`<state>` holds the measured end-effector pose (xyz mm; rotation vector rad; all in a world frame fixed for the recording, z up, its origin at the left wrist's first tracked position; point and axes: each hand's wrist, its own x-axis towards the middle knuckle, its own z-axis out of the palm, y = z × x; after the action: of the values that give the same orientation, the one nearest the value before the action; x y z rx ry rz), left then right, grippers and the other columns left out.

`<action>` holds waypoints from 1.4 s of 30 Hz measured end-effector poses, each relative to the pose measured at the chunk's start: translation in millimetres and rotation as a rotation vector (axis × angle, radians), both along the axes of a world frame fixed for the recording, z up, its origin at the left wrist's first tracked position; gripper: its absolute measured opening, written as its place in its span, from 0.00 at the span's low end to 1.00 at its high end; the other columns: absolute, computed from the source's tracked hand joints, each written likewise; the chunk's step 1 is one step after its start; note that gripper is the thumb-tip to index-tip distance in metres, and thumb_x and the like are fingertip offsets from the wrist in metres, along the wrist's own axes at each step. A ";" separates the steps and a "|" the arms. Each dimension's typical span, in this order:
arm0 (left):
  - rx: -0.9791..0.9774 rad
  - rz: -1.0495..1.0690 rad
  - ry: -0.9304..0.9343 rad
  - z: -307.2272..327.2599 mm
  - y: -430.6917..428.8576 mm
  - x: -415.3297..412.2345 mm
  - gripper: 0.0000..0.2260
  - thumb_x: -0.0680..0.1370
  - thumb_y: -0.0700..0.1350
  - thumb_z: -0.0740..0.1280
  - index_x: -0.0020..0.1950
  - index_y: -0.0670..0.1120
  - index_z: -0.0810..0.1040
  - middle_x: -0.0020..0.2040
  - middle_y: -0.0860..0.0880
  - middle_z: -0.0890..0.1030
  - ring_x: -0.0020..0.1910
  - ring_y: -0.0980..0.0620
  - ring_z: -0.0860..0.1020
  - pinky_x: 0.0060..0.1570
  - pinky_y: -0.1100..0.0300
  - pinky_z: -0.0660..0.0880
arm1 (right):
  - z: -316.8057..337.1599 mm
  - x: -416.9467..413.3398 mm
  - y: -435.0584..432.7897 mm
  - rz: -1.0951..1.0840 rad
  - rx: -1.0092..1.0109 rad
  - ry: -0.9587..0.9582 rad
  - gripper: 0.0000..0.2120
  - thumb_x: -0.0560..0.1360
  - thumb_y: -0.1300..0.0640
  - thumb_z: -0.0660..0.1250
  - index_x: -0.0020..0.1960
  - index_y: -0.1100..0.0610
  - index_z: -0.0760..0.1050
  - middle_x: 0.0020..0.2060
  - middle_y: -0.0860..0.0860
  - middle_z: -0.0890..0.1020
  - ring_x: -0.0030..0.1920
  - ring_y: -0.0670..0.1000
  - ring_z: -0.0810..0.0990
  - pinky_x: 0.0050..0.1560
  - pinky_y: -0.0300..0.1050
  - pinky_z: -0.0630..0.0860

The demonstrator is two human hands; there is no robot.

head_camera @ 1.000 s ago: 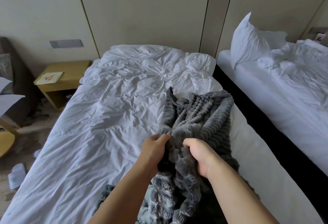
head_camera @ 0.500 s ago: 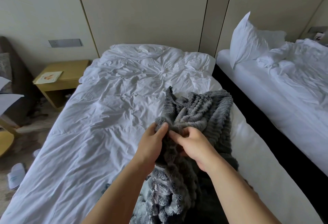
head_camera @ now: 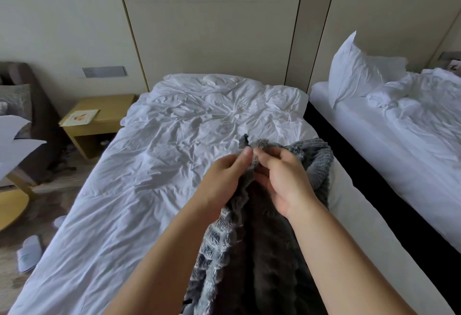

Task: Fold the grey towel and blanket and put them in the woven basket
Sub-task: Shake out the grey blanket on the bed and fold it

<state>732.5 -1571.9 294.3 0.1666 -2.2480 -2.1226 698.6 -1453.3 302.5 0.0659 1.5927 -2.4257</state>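
Grey blanket (head_camera: 316, 162) is bunched on the right side of the bed (head_camera: 162, 190), its top edge pinched by left hand (head_camera: 224, 180) and right hand (head_camera: 284, 185), close together. Plush, limp, bulky: likely no shape is held. Corners should be found and gripped.

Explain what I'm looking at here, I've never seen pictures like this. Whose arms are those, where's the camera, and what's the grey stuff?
There is no machine here. These are a person's two bare arms, filmed by a wide-angle camera worn on their head that looks forward and down. The left hand and the right hand each pinch the top edge of a fluffy grey blanket. It hangs down toward the camera and partly rests on the bed, which has crumpled white bedding. To the right is a second bed with a propped-up pillow. To the left is a wooden nightstand, and a white slipper lies on the floor. No woven basket is in view.
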 end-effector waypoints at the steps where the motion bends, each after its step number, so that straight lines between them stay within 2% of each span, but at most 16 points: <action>1: -0.090 -0.022 0.043 3.2 -1.9 0.7 0.13 0.74 0.58 0.68 0.41 0.49 0.81 0.34 0.56 0.82 0.34 0.57 0.80 0.32 0.67 0.74 | 2.4 -1.2 -0.4 0.009 0.010 0.010 0.07 0.78 0.62 0.65 0.54 0.62 0.77 0.44 0.58 0.85 0.43 0.54 0.85 0.39 0.43 0.80; 6: -0.277 0.066 0.046 0.7 -12.3 0.9 0.14 0.78 0.50 0.66 0.43 0.37 0.77 0.32 0.42 0.75 0.31 0.47 0.73 0.35 0.53 0.69 | 4.5 -1.2 10.0 0.115 0.145 0.083 0.10 0.79 0.65 0.61 0.50 0.57 0.80 0.42 0.55 0.86 0.40 0.52 0.86 0.36 0.41 0.80; 9: -0.231 0.134 -0.002 -5.4 -13.7 3.6 0.19 0.78 0.50 0.67 0.40 0.33 0.72 0.32 0.43 0.68 0.30 0.49 0.66 0.32 0.55 0.62 | -4.9 -2.4 16.6 0.050 0.413 0.173 0.10 0.75 0.67 0.64 0.47 0.53 0.80 0.43 0.51 0.83 0.41 0.48 0.82 0.38 0.38 0.80; 11: -0.142 0.141 -0.035 -8.6 -16.1 5.5 0.15 0.76 0.48 0.69 0.37 0.39 0.71 0.33 0.43 0.67 0.29 0.50 0.66 0.29 0.58 0.61 | -12.7 -3.5 20.6 0.049 0.547 0.223 0.14 0.73 0.68 0.65 0.48 0.50 0.79 0.46 0.50 0.81 0.46 0.48 0.80 0.44 0.40 0.79; 13: -0.005 0.116 -0.077 -10.4 -19.1 8.3 0.10 0.75 0.44 0.71 0.38 0.43 0.72 0.35 0.43 0.70 0.29 0.50 0.70 0.29 0.59 0.68 | -19.0 -3.5 23.2 0.080 0.618 0.249 0.16 0.72 0.68 0.65 0.48 0.47 0.78 0.47 0.47 0.81 0.48 0.47 0.80 0.45 0.41 0.78; 15: 0.135 0.030 -0.119 -8.9 -20.7 13.6 0.07 0.73 0.39 0.72 0.42 0.42 0.74 0.39 0.42 0.77 0.36 0.47 0.78 0.40 0.53 0.77 | -23.2 -5.0 22.5 0.097 0.605 0.240 0.15 0.74 0.66 0.65 0.46 0.46 0.79 0.46 0.47 0.82 0.44 0.46 0.81 0.39 0.39 0.78; 18: 0.140 -0.146 -0.084 -4.5 -22.3 20.6 0.09 0.70 0.34 0.73 0.40 0.44 0.74 0.38 0.45 0.78 0.38 0.48 0.79 0.40 0.55 0.78 | -25.1 -6.7 17.5 0.056 0.455 -0.028 0.07 0.79 0.55 0.62 0.50 0.53 0.79 0.46 0.55 0.83 0.37 0.51 0.82 0.31 0.41 0.79; 21: 0.018 -0.373 -0.002 1.5 -20.0 29.3 0.11 0.65 0.35 0.73 0.41 0.44 0.74 0.36 0.50 0.78 0.36 0.54 0.77 0.36 0.66 0.73 | -25.1 -9.2 17.9 0.294 0.381 -0.330 0.23 0.77 0.39 0.60 0.56 0.57 0.79 0.50 0.57 0.84 0.47 0.55 0.83 0.42 0.47 0.80; 23: 0.025 -0.489 0.013 1.6 -15.2 33.9 0.12 0.64 0.33 0.72 0.40 0.44 0.73 0.34 0.51 0.78 0.34 0.55 0.76 0.35 0.67 0.72 | -25.7 -5.0 17.1 0.512 0.421 -0.384 0.18 0.77 0.45 0.63 0.51 0.59 0.80 0.43 0.54 0.85 0.42 0.51 0.84 0.41 0.42 0.81; 25: 0.052 -0.553 -0.023 -1.1 -13.4 37.0 0.12 0.64 0.31 0.71 0.39 0.45 0.74 0.33 0.51 0.78 0.33 0.55 0.76 0.34 0.67 0.72 | -27.8 2.6 12.9 0.590 0.490 -0.389 0.09 0.77 0.57 0.64 0.42 0.61 0.78 0.30 0.53 0.83 0.29 0.48 0.82 0.28 0.36 0.76; 28: -0.018 -0.642 -0.167 -8.2 -24.8 40.2 0.08 0.66 0.38 0.73 0.41 0.42 0.76 0.35 0.48 0.77 0.36 0.51 0.76 0.40 0.63 0.72 | -47.2 6.4 11.8 0.367 0.422 -0.368 0.03 0.72 0.64 0.66 0.40 0.63 0.76 0.29 0.57 0.80 0.27 0.54 0.79 0.27 0.39 0.74; 32: -0.252 -0.716 -0.538 -28.1 -46.0 40.8 0.25 0.63 0.70 0.69 0.44 0.51 0.80 0.36 0.54 0.77 0.33 0.57 0.74 0.37 0.62 0.73 | -71.0 16.6 14.6 0.213 0.506 -0.260 0.06 0.72 0.61 0.66 0.39 0.62 0.79 0.31 0.58 0.81 0.28 0.54 0.79 0.32 0.39 0.73; 34: -0.259 -0.509 -0.609 -43.9 -47.6 38.3 0.31 0.67 0.71 0.63 0.57 0.48 0.77 0.44 0.51 0.79 0.37 0.55 0.78 0.45 0.57 0.78 | -78.2 25.1 13.3 0.237 0.500 -0.238 0.06 0.72 0.62 0.66 0.36 0.60 0.78 0.28 0.55 0.81 0.26 0.52 0.78 0.29 0.36 0.71; 36: -0.232 -0.314 -0.598 -58.5 -44.0 37.4 0.28 0.75 0.66 0.58 0.66 0.48 0.73 0.51 0.49 0.80 0.45 0.52 0.81 0.49 0.56 0.79 | -83.8 33.0 8.6 0.252 0.466 -0.232 0.06 0.72 0.62 0.66 0.39 0.61 0.80 0.32 0.57 0.83 0.29 0.53 0.80 0.30 0.38 0.73; 38: -0.081 -0.247 -0.570 -69.5 -37.5 37.5 0.27 0.75 0.66 0.58 0.65 0.49 0.74 0.50 0.49 0.81 0.45 0.51 0.81 0.44 0.59 0.78 | -85.9 40.6 3.7 0.258 0.439 -0.225 0.07 0.74 0.62 0.65 0.43 0.62 0.81 0.37 0.59 0.84 0.35 0.55 0.82 0.37 0.43 0.77; 42: 0.063 -0.156 -0.652 -82.9 -29.0 36.7 0.29 0.73 0.70 0.56 0.51 0.46 0.78 0.32 0.47 0.78 0.29 0.52 0.76 0.32 0.61 0.75 | -89.1 61.2 0.3 0.356 0.496 -0.128 0.07 0.71 0.64 0.65 0.38 0.57 0.80 0.35 0.56 0.82 0.37 0.54 0.80 0.39 0.44 0.75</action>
<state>769.1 -1600.9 211.4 0.8201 -2.5750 -2.4941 759.7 -1453.0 213.4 0.0197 1.9158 -1.6945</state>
